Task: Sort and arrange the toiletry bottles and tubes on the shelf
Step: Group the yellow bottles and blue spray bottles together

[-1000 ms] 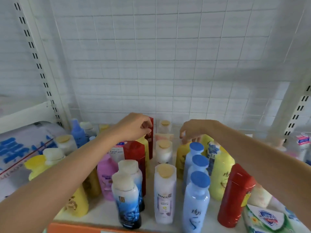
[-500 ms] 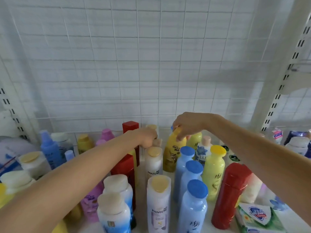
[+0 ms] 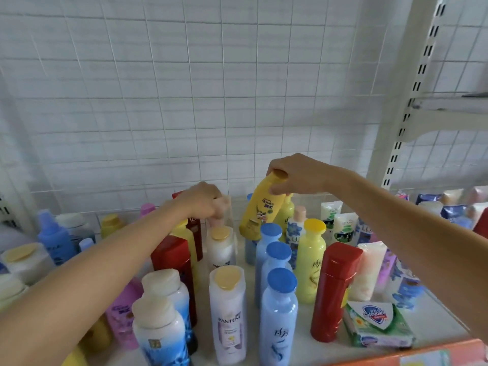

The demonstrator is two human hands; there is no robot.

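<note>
On the white shelf (image 3: 303, 347) before me stand many bottles: three blue-capped bottles (image 3: 277, 315) at lower centre, a red bottle (image 3: 334, 291) to their right, a soap pack (image 3: 377, 323) lying at lower right.

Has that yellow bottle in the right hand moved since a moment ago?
Yes. The right hand has lifted the yellow bottle clear and tilted; its base now hangs above the blue-capped bottles it stood behind.

View: one head-worn wide-angle camera, the only view.
Position: in front of the shelf (image 3: 303, 342), above its front edge.
Direction: forward and down, toward the wire grid back panel (image 3: 184, 101) at the rear edge.
Nearness: close; front-edge bottles fill the lower frame, both forearms enter from the bottom corners.
Distortion: the right-side upright (image 3: 404, 101) leans.
</note>
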